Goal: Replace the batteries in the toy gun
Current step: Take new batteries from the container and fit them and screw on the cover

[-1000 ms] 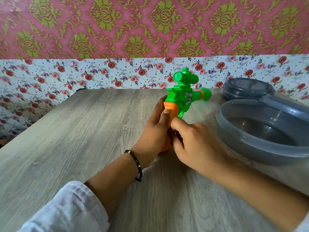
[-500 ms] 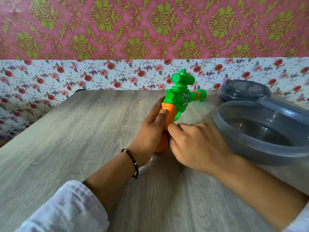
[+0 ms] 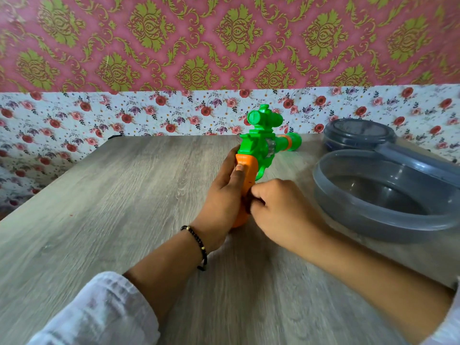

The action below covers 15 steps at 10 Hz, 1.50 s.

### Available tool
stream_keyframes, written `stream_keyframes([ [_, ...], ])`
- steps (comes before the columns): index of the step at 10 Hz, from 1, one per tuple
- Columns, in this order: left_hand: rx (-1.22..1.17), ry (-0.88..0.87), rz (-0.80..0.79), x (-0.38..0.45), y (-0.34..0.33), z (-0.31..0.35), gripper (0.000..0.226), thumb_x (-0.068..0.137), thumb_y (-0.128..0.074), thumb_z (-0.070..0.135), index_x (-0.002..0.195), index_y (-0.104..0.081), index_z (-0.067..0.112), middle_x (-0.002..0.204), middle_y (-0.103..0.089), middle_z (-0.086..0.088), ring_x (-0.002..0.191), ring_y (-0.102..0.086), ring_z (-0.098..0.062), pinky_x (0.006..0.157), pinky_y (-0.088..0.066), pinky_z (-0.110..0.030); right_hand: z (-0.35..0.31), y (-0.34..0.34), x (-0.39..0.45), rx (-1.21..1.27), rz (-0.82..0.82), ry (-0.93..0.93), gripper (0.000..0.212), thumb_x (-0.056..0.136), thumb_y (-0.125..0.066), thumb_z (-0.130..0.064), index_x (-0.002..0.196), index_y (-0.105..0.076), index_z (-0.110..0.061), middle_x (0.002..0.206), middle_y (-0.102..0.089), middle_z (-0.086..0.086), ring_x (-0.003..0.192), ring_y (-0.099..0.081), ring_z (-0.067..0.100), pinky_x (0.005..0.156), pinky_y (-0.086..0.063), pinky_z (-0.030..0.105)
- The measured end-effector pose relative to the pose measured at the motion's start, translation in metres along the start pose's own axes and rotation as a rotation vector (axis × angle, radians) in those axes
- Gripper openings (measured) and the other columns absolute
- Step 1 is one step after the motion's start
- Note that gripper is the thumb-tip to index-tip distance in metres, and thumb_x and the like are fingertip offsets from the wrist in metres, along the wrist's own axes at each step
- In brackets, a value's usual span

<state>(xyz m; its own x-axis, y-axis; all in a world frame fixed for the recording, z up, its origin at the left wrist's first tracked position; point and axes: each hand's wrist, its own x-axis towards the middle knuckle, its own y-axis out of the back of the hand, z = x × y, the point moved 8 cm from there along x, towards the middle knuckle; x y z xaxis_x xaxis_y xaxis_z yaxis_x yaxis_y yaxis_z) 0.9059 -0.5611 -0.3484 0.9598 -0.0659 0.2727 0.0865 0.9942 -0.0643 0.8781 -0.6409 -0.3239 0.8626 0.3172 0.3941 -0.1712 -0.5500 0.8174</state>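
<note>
Grey wood-grain table (image 3: 99,200) across lower two thirds of frame, patterned pink-gold wallpaper (image 3: 224,41) along top, floral strip (image 3: 74,120) under it

Large grey translucent bowl (image 3: 388,220) at right edge on table, grey lidded container (image 3: 358,133) behind it at upper right, something grey lying between them, kind unclear

Green and orange toy gun (image 3: 261,148) just right of centre, standing on butt of orange handle (image 3: 245,175), barrel pointing right toward containers, green scope on top

Left hand (image 3: 221,195) at centre wrapped round left side of orange handle, thumb pressed on its back, grasping it; black bead bracelet (image 3: 198,241) on wrist, white sleeve (image 3: 99,312) at lower left

Right hand (image 3: 278,207) just right of centre, fingers curled against lower right side of handle, fingertips hidden against the handle; pinching something or only pressing, cannot tell

No batteries visible, compartment area covered by both hands
</note>
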Motion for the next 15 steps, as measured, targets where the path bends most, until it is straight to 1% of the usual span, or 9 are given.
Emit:
stream_keyframes([
  [2,-0.005,0.016,-0.020,0.002,0.002,-0.002,0.034,0.102,-0.035,0.024,0.130,-0.046,0.040,0.103,-0.064,0.014,0.093,-0.055,-0.016,0.071,-0.045,-0.022,0.028,-0.021,0.000,0.531,-0.134,-0.336,0.019,0.084,-0.051,-0.008,0.073,-0.052,0.008,0.053,-0.029,0.003,0.033,-0.023,0.003,0.034,-0.018,0.019],
  [4,-0.050,0.045,0.010,0.002,0.006,-0.003,0.033,0.102,-0.035,0.020,0.125,-0.048,0.039,0.123,-0.062,0.005,0.117,-0.058,-0.019,0.101,-0.045,-0.036,-0.009,0.009,-0.002,-0.413,0.050,0.176,0.022,0.079,-0.057,-0.022,0.062,-0.043,-0.016,0.053,-0.051,0.006,0.049,-0.052,0.027,0.047,-0.027,0.029],
  [6,0.002,-0.008,0.012,-0.001,0.004,0.000,0.034,0.102,-0.034,0.020,0.127,-0.044,0.041,0.130,-0.057,0.004,0.119,-0.056,-0.017,0.103,-0.043,-0.031,-0.020,0.000,-0.013,-0.571,0.047,0.329,0.013,0.066,-0.065,-0.016,0.064,-0.052,-0.017,0.046,-0.054,0.005,0.037,-0.052,0.029,0.041,-0.025,0.024],
  [8,0.097,-0.065,0.033,0.000,0.006,0.002,0.035,0.103,-0.032,0.020,0.118,-0.045,0.049,0.119,-0.061,0.003,0.103,-0.058,-0.012,0.093,-0.045,-0.027,0.022,-0.034,-0.014,0.957,-0.278,-0.571,0.035,0.090,-0.037,-0.007,0.059,-0.029,-0.019,0.038,-0.022,-0.005,0.029,-0.012,0.006,0.036,-0.013,0.009],
  [11,0.036,-0.071,-0.034,0.000,0.003,0.005,0.034,0.102,-0.032,0.012,0.114,-0.044,0.042,0.106,-0.058,0.025,0.090,-0.058,0.017,0.087,-0.044,-0.005,-0.023,0.005,-0.015,-0.533,0.152,0.350,0.010,0.072,-0.055,-0.011,0.082,-0.053,-0.014,0.052,-0.053,0.005,0.037,-0.052,0.028,0.039,-0.021,0.024],
  [12,0.065,-0.069,-0.021,-0.001,0.003,0.004,0.034,0.102,-0.032,0.014,0.120,-0.045,0.041,0.111,-0.059,0.022,0.098,-0.058,0.010,0.092,-0.043,-0.010,-0.017,0.002,-0.014,-0.338,0.098,0.260,0.007,0.072,-0.057,-0.011,0.073,-0.053,-0.016,0.051,-0.053,0.004,0.038,-0.051,0.027,0.039,-0.027,0.025],
  [13,0.111,-0.056,0.040,0.001,0.008,0.002,0.034,0.103,-0.033,0.018,0.123,-0.043,0.044,0.121,-0.060,0.011,0.111,-0.058,-0.005,0.102,-0.041,-0.020,0.024,-0.024,-0.007,0.937,-0.089,-0.455,0.024,0.084,-0.050,-0.005,0.063,-0.045,-0.015,0.044,-0.044,0.001,0.028,-0.028,0.011,0.036,-0.024,0.015],
  [14,0.133,-0.053,0.048,0.000,0.009,0.003,0.035,0.103,-0.033,0.021,0.116,-0.043,0.051,0.128,-0.057,0.006,0.121,-0.054,-0.015,0.109,-0.038,-0.034,0.032,-0.040,-0.013,1.092,-0.204,-0.626,0.020,0.086,-0.053,-0.006,0.068,-0.046,-0.013,0.047,-0.038,0.000,0.029,-0.019,0.004,0.035,-0.016,0.010],
  [15,0.114,-0.055,0.039,0.002,0.009,0.002,0.037,0.103,-0.033,0.019,0.128,-0.043,0.043,0.125,-0.057,0.008,0.116,-0.054,-0.006,0.105,-0.040,-0.023,0.016,-0.007,-0.002,0.489,0.030,-0.178,0.015,0.072,-0.062,-0.013,0.067,-0.048,-0.014,0.052,-0.046,0.000,0.042,-0.037,0.009,0.041,-0.030,0.026],
])
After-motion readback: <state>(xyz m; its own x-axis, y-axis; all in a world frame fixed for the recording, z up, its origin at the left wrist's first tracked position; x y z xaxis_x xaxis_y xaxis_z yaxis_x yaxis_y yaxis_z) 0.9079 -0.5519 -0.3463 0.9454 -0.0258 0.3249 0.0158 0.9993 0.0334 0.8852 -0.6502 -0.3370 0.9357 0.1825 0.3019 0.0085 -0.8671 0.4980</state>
